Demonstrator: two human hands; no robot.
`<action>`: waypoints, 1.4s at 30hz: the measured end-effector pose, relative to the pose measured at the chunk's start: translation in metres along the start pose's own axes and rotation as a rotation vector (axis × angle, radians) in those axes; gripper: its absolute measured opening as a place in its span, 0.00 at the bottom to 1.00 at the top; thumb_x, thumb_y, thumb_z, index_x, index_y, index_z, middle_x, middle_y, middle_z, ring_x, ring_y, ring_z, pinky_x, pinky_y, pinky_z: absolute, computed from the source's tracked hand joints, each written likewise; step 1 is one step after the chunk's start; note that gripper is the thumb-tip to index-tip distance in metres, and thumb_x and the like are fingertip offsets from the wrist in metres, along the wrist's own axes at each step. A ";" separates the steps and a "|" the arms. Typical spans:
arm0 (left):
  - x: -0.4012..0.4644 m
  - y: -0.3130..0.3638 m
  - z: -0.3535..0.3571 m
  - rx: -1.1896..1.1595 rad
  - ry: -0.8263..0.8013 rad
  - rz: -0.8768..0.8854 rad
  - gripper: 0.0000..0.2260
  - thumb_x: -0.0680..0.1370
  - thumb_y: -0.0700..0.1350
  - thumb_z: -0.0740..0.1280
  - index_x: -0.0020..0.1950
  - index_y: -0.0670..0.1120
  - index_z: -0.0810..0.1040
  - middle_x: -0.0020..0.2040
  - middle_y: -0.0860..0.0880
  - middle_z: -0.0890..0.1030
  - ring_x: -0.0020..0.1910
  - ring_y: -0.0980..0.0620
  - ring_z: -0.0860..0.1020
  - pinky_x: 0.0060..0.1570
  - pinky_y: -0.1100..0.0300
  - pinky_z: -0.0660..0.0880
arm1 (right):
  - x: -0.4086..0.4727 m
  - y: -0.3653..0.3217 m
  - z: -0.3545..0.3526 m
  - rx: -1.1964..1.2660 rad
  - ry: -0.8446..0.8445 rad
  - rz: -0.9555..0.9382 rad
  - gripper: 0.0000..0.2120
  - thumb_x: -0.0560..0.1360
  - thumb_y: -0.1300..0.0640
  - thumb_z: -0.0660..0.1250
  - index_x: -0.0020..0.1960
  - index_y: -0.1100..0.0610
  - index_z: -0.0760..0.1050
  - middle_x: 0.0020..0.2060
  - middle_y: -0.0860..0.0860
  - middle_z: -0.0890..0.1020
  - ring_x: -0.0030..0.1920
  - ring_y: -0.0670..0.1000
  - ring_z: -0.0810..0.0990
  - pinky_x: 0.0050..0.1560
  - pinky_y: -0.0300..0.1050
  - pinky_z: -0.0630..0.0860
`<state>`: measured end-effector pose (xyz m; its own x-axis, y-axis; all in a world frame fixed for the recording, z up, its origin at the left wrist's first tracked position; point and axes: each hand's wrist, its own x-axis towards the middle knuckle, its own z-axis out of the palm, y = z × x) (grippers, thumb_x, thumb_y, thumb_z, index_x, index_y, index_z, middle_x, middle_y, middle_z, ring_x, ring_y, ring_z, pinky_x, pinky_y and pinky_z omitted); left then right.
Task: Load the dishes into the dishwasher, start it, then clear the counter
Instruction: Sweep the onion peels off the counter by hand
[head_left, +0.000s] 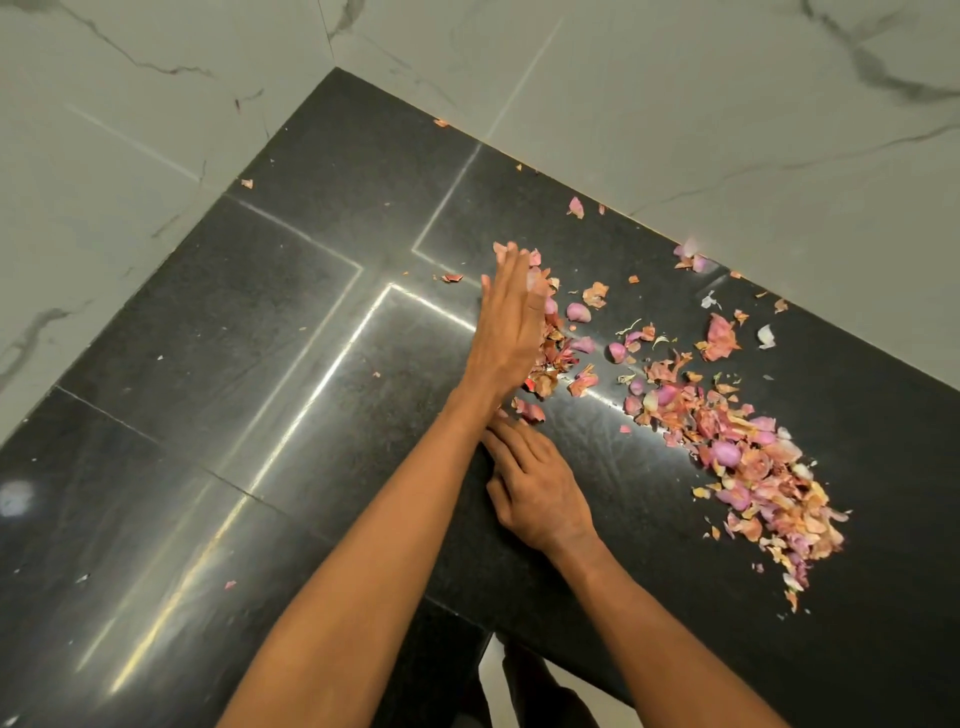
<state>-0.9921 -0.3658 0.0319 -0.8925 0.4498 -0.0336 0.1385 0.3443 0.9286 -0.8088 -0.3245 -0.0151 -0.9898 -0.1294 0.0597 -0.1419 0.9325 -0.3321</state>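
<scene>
Right hand (537, 493): nearest the camera, near the front edge of the desk (218, 332); grip loose, fingers lightly bent and spread, palm down, holding nothing; seemingly placed as a catcher beside the left wrist.
Left hand (511, 322): set on edge like a blade, fingers straight and together, grip flat open, nothing clasped; far side touching a small heap of onion skins (550, 358).
Onion peel pile (763, 467): largest heap, well apart to the right, trailing toward the front edge.
Stray flakes (575, 207): scattered along the marble wall tiles (727, 130) and at the corner.
Stage, as judged: counter clearing, sweeping scraps together.
Risk, spill: light dry skins likely to flutter over the front edge onto the floor if swept briskly.
Risk, leak: gap under the blade hand or between the two hands may let small flakes slip past.
Risk, leftovers: flakes by the wall seam and the far pile easily missed by one sweep.
Risk, sticking: damp pieces may cling to the desk or the palm.
</scene>
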 end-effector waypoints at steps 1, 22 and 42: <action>-0.003 0.002 -0.009 -0.054 0.052 -0.015 0.26 0.87 0.57 0.47 0.83 0.47 0.54 0.83 0.52 0.51 0.80 0.61 0.45 0.81 0.51 0.43 | 0.000 -0.001 0.000 0.004 -0.003 0.008 0.30 0.76 0.55 0.65 0.77 0.61 0.70 0.77 0.57 0.71 0.78 0.56 0.67 0.76 0.57 0.68; -0.058 -0.097 -0.128 0.162 0.421 -0.112 0.21 0.87 0.48 0.54 0.77 0.41 0.68 0.78 0.45 0.67 0.79 0.56 0.60 0.78 0.55 0.58 | 0.088 -0.045 0.014 0.037 -0.180 -0.022 0.29 0.88 0.45 0.48 0.85 0.54 0.49 0.84 0.50 0.49 0.83 0.47 0.43 0.83 0.54 0.48; -0.060 -0.095 -0.130 0.127 0.503 -0.166 0.24 0.85 0.57 0.52 0.80 0.49 0.62 0.80 0.55 0.60 0.79 0.63 0.56 0.77 0.61 0.55 | 0.223 -0.025 0.033 -0.097 -0.093 0.094 0.31 0.86 0.40 0.43 0.85 0.54 0.48 0.84 0.52 0.49 0.84 0.52 0.45 0.83 0.58 0.44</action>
<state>-1.0072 -0.5327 -0.0058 -0.9977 -0.0580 0.0341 0.0015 0.4879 0.8729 -1.0268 -0.3883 -0.0247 -0.9962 -0.0664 -0.0564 -0.0511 0.9696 -0.2394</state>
